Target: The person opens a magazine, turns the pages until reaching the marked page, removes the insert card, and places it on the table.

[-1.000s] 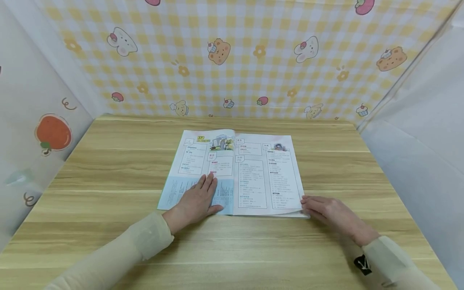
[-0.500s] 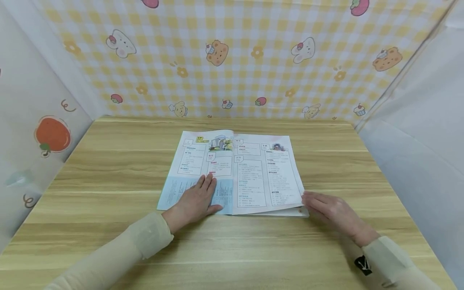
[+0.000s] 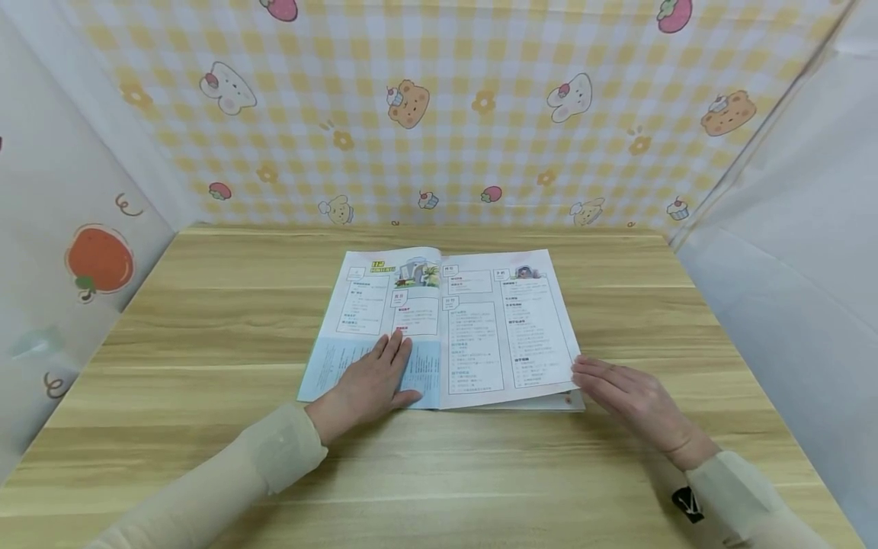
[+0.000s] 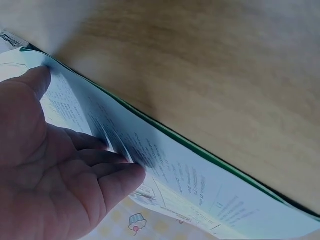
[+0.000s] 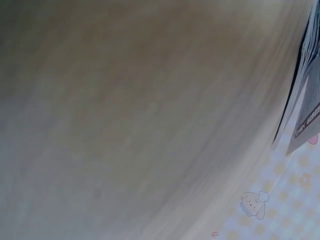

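An open magazine [image 3: 473, 343] lies on the wooden table, with a printed white right page and a white and pale blue left page. My left hand [image 3: 373, 381] rests with its fingers extended on the lower left page, near the spine; the left wrist view shows its palm side [image 4: 60, 170] and the green-edged cover. At the lower right corner, my right hand [image 3: 634, 400] pinches the right page, its thumb hidden. That page's bottom edge is raised off the sheets beneath. In the right wrist view, a lifted page [image 5: 307, 125] stands apart from the stack, and the hand is out of sight.
The wooden table [image 3: 206, 320] reaches back to a yellow checked cloth [image 3: 453, 99] with cartoon animals. A pale wall [image 3: 41, 191] with a red fruit print stands at the left. Another white wall [image 3: 796, 252] borders the right side.
My right hand has moved slightly up, raising the lower right corner of the page and baring more of the sheet beneath. The left hand has stayed in place.
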The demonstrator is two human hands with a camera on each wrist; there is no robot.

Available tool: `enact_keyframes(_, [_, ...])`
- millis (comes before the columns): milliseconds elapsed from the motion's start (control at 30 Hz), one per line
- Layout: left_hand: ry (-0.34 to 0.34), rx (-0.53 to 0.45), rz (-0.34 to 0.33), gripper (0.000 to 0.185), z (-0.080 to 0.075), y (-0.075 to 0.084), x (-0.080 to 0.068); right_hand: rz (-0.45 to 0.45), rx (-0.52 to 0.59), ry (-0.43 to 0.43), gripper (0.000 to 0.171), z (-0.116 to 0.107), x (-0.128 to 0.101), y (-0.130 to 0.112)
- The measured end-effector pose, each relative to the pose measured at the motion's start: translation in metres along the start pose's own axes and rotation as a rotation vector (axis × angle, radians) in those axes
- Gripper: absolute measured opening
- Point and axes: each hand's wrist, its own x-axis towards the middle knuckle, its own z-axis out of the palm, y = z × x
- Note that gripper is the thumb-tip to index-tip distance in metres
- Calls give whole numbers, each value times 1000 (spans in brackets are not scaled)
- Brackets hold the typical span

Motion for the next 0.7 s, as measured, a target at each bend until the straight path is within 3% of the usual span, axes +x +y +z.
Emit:
enact_keyframes(367, [55, 10, -3, 84, -2, 8, 0, -25, -13, 74, 35, -2, 8, -2])
enact_keyframes(700, [120, 88, 37, 87, -2, 31, 11, -29, -28, 89, 33, -4, 9, -3])
